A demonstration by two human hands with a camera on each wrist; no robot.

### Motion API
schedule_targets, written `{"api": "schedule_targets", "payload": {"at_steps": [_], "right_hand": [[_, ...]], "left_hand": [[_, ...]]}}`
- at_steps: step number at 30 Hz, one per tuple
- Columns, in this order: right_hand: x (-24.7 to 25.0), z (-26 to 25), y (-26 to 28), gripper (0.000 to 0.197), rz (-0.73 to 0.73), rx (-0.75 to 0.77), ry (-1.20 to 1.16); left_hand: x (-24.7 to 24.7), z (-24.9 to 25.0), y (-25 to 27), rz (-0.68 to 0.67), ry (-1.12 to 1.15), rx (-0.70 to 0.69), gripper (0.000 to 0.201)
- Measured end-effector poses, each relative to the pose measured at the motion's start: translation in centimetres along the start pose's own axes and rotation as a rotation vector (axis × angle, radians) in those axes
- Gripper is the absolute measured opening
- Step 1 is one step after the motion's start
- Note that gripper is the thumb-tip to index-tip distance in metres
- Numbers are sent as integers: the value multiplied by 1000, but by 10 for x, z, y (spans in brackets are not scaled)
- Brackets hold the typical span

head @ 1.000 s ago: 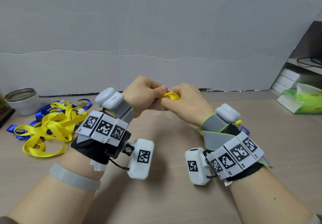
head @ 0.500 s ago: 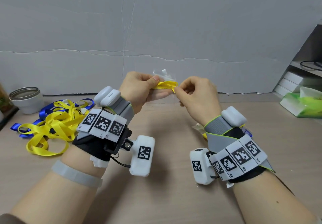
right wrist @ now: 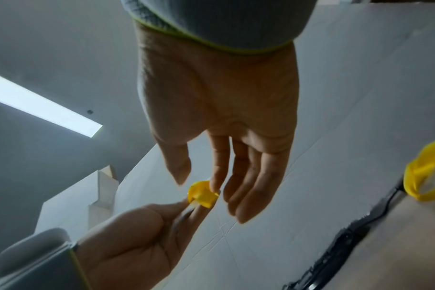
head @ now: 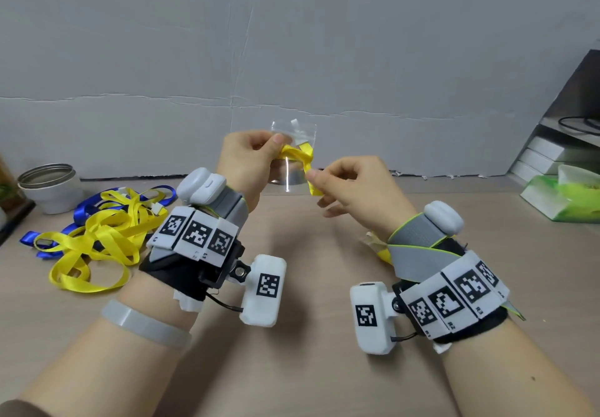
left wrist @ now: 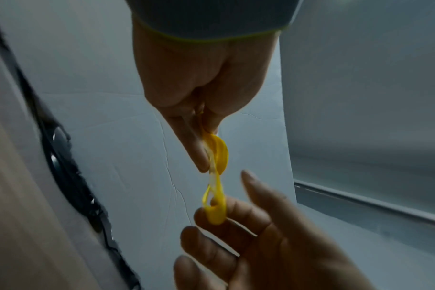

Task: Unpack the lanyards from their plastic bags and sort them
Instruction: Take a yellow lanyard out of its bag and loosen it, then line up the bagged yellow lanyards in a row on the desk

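Observation:
My left hand [head: 276, 150] is raised above the table and grips a small clear plastic bag [head: 293, 129] together with the bunched yellow lanyard [head: 300, 156] that sticks out of it. My right hand [head: 313, 179] pinches the lanyard's free end between thumb and forefinger, a little lower and to the right; its other fingers hang loose. In the left wrist view the yellow lanyard [left wrist: 217, 157] stretches from my left fingers down to my right hand [left wrist: 216, 213]. From the right wrist, the yellow lanyard [right wrist: 201, 194] sits between both hands' fingertips.
A tangled pile of yellow and blue lanyards [head: 97, 231] lies at the left beside a white cup with a metal rim [head: 48, 186]. Another bagged yellow lanyard [head: 376, 244] lies under my right wrist. A green tissue pack [head: 565, 195] and white boxes [head: 545, 156] stand at right.
Both hands rose and drew apart. The yellow lanyard has come partly out of the bag, which now shows above my left hand. My right hand moved right and down with the lanyard's end.

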State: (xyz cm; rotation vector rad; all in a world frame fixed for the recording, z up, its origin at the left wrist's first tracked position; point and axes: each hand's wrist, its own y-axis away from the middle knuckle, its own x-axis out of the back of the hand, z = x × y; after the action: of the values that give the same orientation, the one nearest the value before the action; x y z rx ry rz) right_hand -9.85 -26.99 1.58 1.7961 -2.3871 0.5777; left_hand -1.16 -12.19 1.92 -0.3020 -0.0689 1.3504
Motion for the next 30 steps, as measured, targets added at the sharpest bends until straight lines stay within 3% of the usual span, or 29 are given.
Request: {"api": "schedule_targets", "payload": {"at_steps": [3, 9, 12, 15, 20, 25, 30], "right_hand": [[2, 0, -4, 39, 74, -101, -144], [3, 6, -2, 8, 21, -89, -246], [6, 6, -3, 7, 28, -95, -303], [8, 8, -4, 4, 49, -96, -219], [8, 14, -7, 10, 125, -88, 35], [22, 14, -3, 10, 91, -96, -19], [54, 5, -1, 12, 71, -105, 9]], "left_hand": [[-2, 2, 3, -53, 6, -34, 15], [-6, 5, 7, -188, 65, 0, 12], [-6, 4, 7, -227, 17, 6, 12], [-8, 4, 9, -223, -87, -23, 13], [-9, -3, 9, -276, -122, 47, 22], [-7, 2, 13, -386, -66, 149, 28], [-19, 3, 14, -301, -7, 111, 14]]}}
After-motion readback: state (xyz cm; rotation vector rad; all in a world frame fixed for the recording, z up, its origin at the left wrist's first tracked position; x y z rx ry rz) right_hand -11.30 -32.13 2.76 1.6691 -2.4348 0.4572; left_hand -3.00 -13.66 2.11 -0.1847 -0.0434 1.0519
